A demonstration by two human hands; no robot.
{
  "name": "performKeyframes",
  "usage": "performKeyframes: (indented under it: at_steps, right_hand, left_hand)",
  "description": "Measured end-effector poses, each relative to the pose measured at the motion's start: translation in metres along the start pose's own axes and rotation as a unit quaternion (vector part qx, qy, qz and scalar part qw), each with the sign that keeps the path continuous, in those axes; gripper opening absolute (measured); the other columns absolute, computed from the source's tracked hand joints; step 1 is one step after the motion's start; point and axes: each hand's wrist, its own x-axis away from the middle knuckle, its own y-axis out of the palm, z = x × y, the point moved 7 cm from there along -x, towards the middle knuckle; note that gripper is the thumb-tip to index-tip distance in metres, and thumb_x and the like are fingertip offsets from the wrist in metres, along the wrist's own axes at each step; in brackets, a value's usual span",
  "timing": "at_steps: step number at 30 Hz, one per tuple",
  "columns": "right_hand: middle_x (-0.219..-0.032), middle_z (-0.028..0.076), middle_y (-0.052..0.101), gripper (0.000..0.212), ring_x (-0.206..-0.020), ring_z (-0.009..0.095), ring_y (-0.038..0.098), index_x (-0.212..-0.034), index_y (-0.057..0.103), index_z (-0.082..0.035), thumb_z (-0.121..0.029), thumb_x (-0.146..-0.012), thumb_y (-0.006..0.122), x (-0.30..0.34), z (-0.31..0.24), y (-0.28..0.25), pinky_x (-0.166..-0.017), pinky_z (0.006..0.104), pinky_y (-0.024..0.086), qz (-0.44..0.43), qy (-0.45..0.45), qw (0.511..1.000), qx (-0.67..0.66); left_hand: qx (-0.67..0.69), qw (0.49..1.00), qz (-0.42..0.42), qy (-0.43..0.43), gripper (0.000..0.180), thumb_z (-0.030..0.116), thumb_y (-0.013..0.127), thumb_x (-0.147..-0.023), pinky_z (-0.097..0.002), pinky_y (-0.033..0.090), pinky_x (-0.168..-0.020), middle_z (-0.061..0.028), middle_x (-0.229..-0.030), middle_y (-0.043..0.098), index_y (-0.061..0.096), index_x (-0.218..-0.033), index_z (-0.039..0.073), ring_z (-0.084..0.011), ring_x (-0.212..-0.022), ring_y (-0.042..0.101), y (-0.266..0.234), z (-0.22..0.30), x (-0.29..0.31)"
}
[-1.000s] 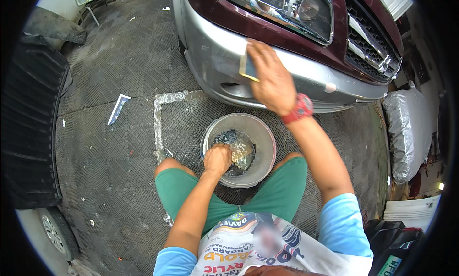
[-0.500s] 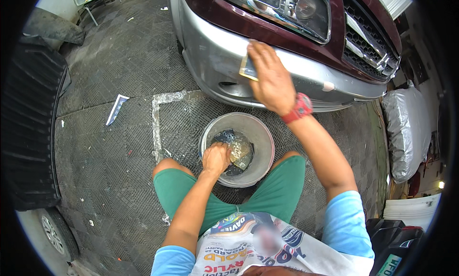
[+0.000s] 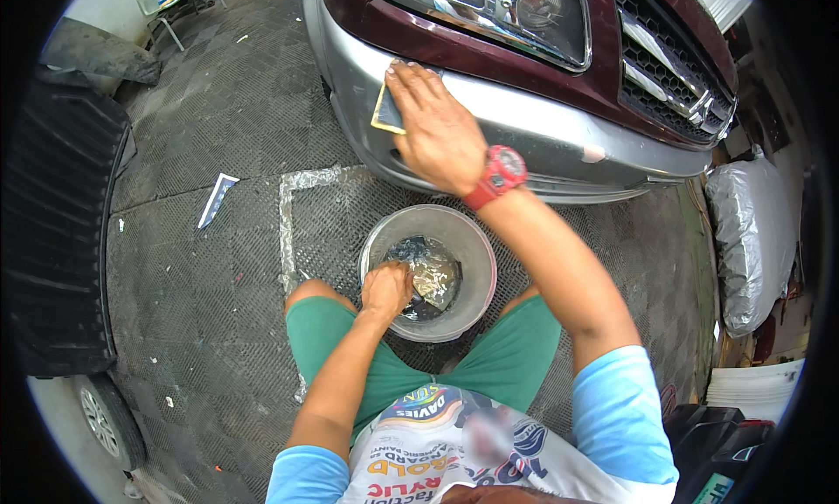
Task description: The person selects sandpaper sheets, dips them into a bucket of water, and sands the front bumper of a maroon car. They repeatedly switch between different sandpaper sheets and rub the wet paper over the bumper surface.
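My right hand (image 3: 439, 128), a red watch on its wrist, presses a piece of sandpaper (image 3: 387, 113) against the silver front bumper (image 3: 516, 111) of a maroon car. The sheet is dark with a yellowish edge and sticks out left of my fingers. Below, my left hand (image 3: 385, 289) reaches inside a grey bucket (image 3: 476, 281) standing between my knees. Its fingers are curled and closed, their tips hidden, so what they hold cannot be made out. Dark water and a flat, tan-and-dark piece (image 3: 435, 281) show at the bottom of the bucket.
The car's headlight (image 3: 537, 6) and grille (image 3: 669, 58) rise above the bumper. Whitish tape (image 3: 285, 229) marks the dark textured floor left of the bucket. A paper scrap (image 3: 216, 200) lies farther left. A silver-wrapped bundle (image 3: 753, 242) stands at the right.
My right hand has slid left along the bumper with the sandpaper under it. My left hand has shifted slightly to the left inside the bucket.
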Motion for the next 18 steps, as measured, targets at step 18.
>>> performKeyframes:
  at_steps: [18]
  right_hand:
    - [-0.162, 0.029, 0.053, 0.081, -0.151, 0.045, 0.050, -0.155, 0.053, 0.007, -0.015, -0.083, 0.081, 0.067, 0.047, -0.048, -0.129, 0.0527, 0.041, -0.039, 0.046, 0.997, 0.039]
  left_hand:
    - [0.016, 1.000, 0.020, -0.015, 0.019, 0.021, 0.074, -0.097, -0.0491, 0.063, -0.089, -0.0190, -0.101, 0.078, 0.078, -0.097, 0.003, -0.0381, -0.098, 0.077, -0.006, -0.004, 0.001]
